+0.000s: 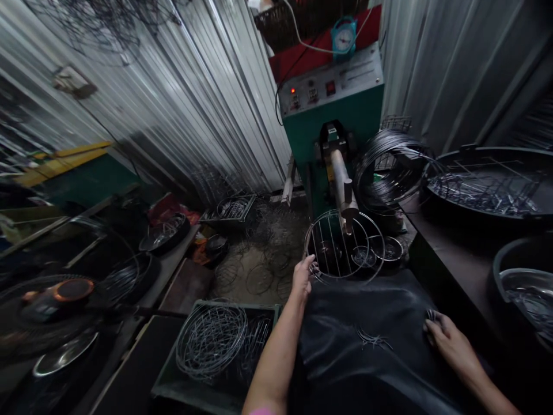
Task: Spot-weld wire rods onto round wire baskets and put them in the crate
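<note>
My left hand (305, 274) is closed on the left rim of a round wire rack (330, 242), a ring crossed by thin parallel bars. The rack sits under the electrode arm (344, 193) of a green spot welding machine (302, 135). Over my lap lies a black apron (367, 311), with a small bunch of short wire pieces (375, 340) on it. On the apron's right side, my right hand (444, 334) has its fingers pinched together around a few short wire pieces (431, 315), partly hidden by the fingers.
A coil of wire (391, 167) stands right of the machine. Black pans (484, 216) of metal parts fill the right bench. At left, a green crate (196, 392) holds stacked wire racks (211, 340). A blue dial scale (344, 39) sits above the control panel.
</note>
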The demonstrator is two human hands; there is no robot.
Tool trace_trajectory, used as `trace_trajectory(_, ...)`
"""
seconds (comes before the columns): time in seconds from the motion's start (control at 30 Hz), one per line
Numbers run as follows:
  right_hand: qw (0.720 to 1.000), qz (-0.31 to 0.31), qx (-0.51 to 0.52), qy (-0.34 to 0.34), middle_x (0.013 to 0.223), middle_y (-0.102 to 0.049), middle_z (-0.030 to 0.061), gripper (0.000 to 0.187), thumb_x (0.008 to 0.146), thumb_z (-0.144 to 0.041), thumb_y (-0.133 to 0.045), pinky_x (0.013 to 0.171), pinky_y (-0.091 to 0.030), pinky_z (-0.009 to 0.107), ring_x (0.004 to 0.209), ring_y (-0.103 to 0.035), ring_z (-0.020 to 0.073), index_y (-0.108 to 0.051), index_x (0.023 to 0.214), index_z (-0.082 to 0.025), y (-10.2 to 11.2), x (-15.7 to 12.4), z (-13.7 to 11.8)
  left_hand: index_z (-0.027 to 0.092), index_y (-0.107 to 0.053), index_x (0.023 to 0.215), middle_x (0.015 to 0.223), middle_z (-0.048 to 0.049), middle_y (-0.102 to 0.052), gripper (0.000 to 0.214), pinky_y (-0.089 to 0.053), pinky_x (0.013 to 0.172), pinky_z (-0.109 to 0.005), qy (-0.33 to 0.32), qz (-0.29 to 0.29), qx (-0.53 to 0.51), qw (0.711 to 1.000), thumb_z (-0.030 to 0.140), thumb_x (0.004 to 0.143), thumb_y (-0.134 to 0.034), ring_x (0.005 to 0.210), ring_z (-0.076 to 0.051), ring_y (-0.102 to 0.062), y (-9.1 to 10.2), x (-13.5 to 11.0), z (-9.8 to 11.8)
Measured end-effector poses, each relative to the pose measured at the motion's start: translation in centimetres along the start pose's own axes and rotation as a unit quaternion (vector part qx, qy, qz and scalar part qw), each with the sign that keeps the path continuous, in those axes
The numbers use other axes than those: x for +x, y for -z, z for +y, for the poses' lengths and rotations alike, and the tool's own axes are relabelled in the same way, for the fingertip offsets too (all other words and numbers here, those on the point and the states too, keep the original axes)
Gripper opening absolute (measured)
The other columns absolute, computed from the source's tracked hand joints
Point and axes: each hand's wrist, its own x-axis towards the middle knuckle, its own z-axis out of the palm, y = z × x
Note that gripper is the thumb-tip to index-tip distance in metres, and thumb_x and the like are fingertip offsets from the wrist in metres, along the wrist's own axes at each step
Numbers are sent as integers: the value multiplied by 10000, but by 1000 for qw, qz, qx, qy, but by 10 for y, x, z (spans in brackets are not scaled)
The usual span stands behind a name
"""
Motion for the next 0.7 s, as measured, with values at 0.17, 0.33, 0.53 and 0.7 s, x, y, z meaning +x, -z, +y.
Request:
trace_trajectory(0.17, 997, -73, 20, 8, 575, -612, 23, 465, 604, -594, -520, 505, -428, 303, 533, -566, 202, -612, 833, -200, 1, 4, 6, 119, -564, 755, 639, -12, -553, 341, -485, 498, -260, -8, 17, 4, 1000, 389, 616, -717, 499, -89, -515, -14, 11, 22)
trace_trajectory(0.33, 988, -73, 125, -44, 748, -670, 75, 520, 574, -555, -624, 448, -418, 264, 536, -562, 173, -622, 911, -159, 3, 10, 12, 131, -522, 701, 599, 21, -492, 365, -485, 467, -262, -36, 23, 16, 999, 415, 601, -729, 461, -70, -460, -13, 24, 33)
trace_trajectory(0.53, 977, -63, 204, -24, 668, -635, 53, 429, 580, -500, -680, 466, -449, 259, 525, -547, 156, -576, 837, -171, -2, 11, -28, 137, -508, 693, 594, 48, -443, 365, -491, 471, -245, -39, 42, 10, 998, 407, 595, -733, 453, -40, -399, -19, 21, 38)
trace_trajectory(0.7, 972, -46, 230, 5, 667, -592, 7, 436, 610, -457, -661, 471, -428, 221, 524, -512, 117, -550, 925, -178, -3, 15, -78, 143, -492, 671, 584, 56, -427, 360, -483, 470, -226, -45, 38, -1, 998, 409, 598, -723, 452, -38, -397, -21, 17, 39)
